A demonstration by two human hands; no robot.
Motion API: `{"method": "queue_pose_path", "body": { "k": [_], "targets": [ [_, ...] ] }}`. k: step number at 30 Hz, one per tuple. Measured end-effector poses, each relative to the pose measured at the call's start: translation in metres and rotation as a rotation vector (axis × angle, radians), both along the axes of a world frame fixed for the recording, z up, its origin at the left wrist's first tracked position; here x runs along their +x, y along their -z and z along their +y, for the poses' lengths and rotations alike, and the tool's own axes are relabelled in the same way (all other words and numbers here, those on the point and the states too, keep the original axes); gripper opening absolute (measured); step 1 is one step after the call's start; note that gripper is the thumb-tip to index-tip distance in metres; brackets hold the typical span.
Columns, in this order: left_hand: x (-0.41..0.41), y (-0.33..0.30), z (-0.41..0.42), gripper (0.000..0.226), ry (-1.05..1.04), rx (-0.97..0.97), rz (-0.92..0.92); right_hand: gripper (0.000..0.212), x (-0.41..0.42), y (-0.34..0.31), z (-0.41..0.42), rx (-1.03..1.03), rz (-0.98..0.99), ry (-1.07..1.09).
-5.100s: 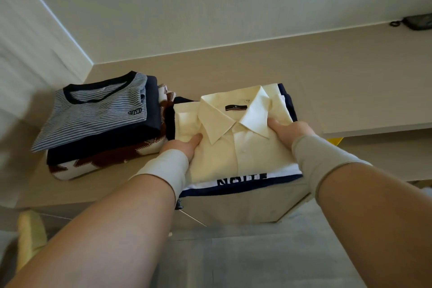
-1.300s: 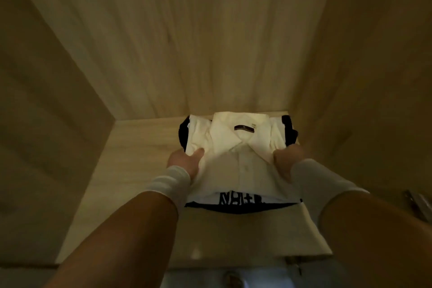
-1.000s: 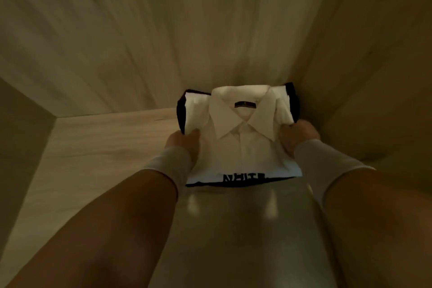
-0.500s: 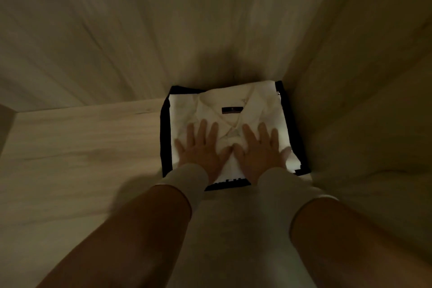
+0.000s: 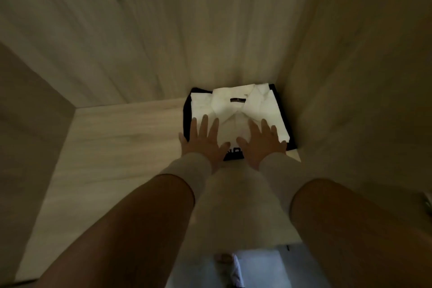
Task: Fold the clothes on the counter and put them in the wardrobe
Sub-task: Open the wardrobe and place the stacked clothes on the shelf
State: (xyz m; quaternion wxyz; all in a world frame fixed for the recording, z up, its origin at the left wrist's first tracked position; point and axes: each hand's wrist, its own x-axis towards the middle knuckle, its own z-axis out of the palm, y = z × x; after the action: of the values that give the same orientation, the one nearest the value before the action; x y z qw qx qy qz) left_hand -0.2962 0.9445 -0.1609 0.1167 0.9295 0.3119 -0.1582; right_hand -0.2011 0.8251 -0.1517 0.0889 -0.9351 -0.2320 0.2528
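A folded white collared shirt (image 5: 243, 114) lies face up on top of a small stack, its collar spread and a small dark label visible inside the neck. Under it sits a dark folded garment (image 5: 187, 114) whose edges frame the white cloth on the left, right and near sides; at the near edge a strip with bold dark lettering peeks out between the wrists, too covered to read. The shirt fabric looks smooth and crisp, with soft creases around the collar, and the stack is roughly square.

The stack rests on the wardrobe shelf (image 5: 112, 147), a pale wood-grain board, pushed into the back right corner so it touches or nearly touches the back panel (image 5: 163, 30) and the right side wall (image 5: 350, 77), both of the same light grained wood. The lighting inside is dim.

The left hand (image 5: 203, 140) and the right hand (image 5: 261, 142) lie flat on the near half of the shirt, fingers straight and spread, pointing toward the collar, thumbs turned inward and close together. Neither hand grips anything. Light close-fitting sleeves (image 5: 189, 166) cover both wrists
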Motion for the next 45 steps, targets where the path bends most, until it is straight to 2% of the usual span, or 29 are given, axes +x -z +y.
{"method": "queue_pose_path", "body": {
  "k": [5,12,19,27,31,34,37,40,43,45],
  "targets": [
    [-0.085,-0.066,-0.065,0.067,0.001,-0.001,-0.100,0.064,-0.093,-0.057,-0.057,0.125,-0.083,-0.018],
    [-0.233,-0.141,-0.187,0.067,0.061,-0.010,-0.182,0.062,-0.248,-0.120,-0.174,0.155,-0.090,-0.016],
    [-0.300,-0.169,-0.275,0.064,0.049,-0.028,-0.168,0.061,-0.314,-0.152,-0.260,0.142,-0.120,-0.026],
    [-0.331,-0.177,-0.381,0.064,-0.096,-0.066,-0.119,0.064,-0.340,-0.157,-0.361,0.189,-0.057,-0.139],
    [-0.332,-0.172,-0.456,0.060,-0.156,-0.143,-0.140,0.065,-0.337,-0.153,-0.429,0.133,0.003,-0.220],
    [-0.328,-0.174,-0.508,0.053,-0.160,-0.203,-0.159,0.064,-0.332,-0.155,-0.476,0.015,0.053,-0.312],
    [-0.317,-0.173,-0.550,0.037,-0.088,-0.212,-0.072,0.042,-0.334,-0.161,-0.524,-0.106,0.091,-0.395],
    [-0.295,-0.162,-0.592,0.030,0.072,-0.183,0.068,0.031,-0.328,-0.161,-0.572,-0.277,0.168,-0.416],
    [-0.276,-0.150,-0.631,0.032,0.218,-0.179,0.169,0.034,-0.318,-0.159,-0.610,-0.322,0.173,-0.294],
    [-0.266,-0.150,-0.660,0.031,0.295,-0.187,0.179,0.040,-0.307,-0.164,-0.633,-0.308,0.110,-0.184]
  ]
}}
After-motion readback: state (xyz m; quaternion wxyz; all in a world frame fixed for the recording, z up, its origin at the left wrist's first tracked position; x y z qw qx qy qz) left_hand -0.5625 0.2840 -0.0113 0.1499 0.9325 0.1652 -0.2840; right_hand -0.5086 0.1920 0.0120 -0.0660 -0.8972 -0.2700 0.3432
